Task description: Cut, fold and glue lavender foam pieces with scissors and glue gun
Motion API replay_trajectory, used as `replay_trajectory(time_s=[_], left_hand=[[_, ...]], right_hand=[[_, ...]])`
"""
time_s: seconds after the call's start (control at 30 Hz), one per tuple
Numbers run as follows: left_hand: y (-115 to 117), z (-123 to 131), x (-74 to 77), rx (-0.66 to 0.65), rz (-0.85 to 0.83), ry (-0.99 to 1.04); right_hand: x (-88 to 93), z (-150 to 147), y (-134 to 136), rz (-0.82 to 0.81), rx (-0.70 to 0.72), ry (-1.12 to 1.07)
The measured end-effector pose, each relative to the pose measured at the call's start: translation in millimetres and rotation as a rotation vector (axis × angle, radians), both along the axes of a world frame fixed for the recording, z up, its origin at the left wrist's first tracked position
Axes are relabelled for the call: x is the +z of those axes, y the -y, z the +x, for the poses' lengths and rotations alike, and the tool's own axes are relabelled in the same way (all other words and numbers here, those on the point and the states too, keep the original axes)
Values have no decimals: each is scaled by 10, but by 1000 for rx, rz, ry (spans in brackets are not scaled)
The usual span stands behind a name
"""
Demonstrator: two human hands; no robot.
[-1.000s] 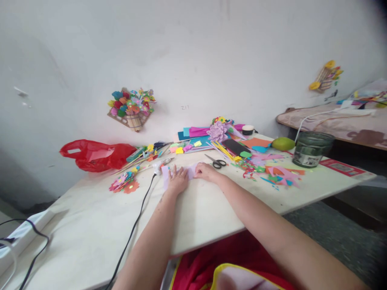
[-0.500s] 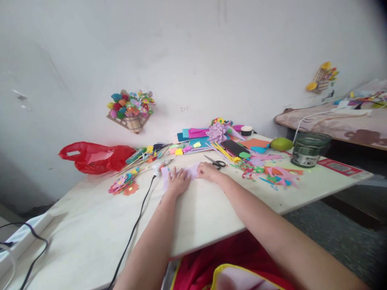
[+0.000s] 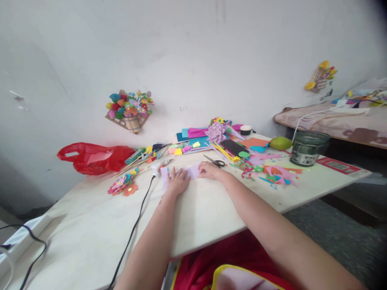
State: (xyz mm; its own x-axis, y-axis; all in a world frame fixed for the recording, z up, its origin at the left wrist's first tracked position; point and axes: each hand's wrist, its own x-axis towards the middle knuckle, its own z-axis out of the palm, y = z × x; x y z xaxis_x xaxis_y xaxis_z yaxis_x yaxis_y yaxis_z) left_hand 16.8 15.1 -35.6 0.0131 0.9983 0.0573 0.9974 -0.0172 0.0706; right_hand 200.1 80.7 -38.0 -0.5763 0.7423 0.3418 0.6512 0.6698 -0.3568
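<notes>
A light purple craft sheet [image 3: 193,171] lies flat on the white table [image 3: 205,213]. My left hand [image 3: 177,182] rests on its left part with the fingers spread. At the sheet's right end, my right hand [image 3: 208,170] has its fingers curled together on the edge; the fingertips are partly hidden. Just beyond that hand is a pair of black-handled scissors [image 3: 216,162]. To the left of my left hand sits a hot glue gun [image 3: 157,169] with a black cord. A small pile of colourful cut-out flowers [image 3: 123,184] lies further left.
A red plastic bag [image 3: 96,159] lies at the back left. Coloured scraps [image 3: 279,175], a dark phone [image 3: 234,148], a green fruit [image 3: 280,143] and a glass jar [image 3: 308,149] are on the right. A power strip [image 3: 26,237] lies at the near left. Craft sheets [image 3: 196,133] are stacked at the back.
My right hand has shifted very slightly right along the sheet. My left hand stays flat in place. The whole view has moved a little.
</notes>
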Motion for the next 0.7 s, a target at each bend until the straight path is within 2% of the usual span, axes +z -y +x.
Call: replay_trajectory(time_s=[0.17, 0.3, 0.47, 0.7], left_hand=[[44, 47, 48, 6, 122, -86], [82, 66, 86, -106, 233, -117], [76, 86, 83, -265, 198, 31], [24, 91, 69, -245, 174, 157]], right_hand=[[0, 2, -16, -4, 28, 12], [-25, -29, -35, 2, 44, 27], [-58, -65, -56, 22, 63, 37], [-29, -81, -19, -26, 68, -1]])
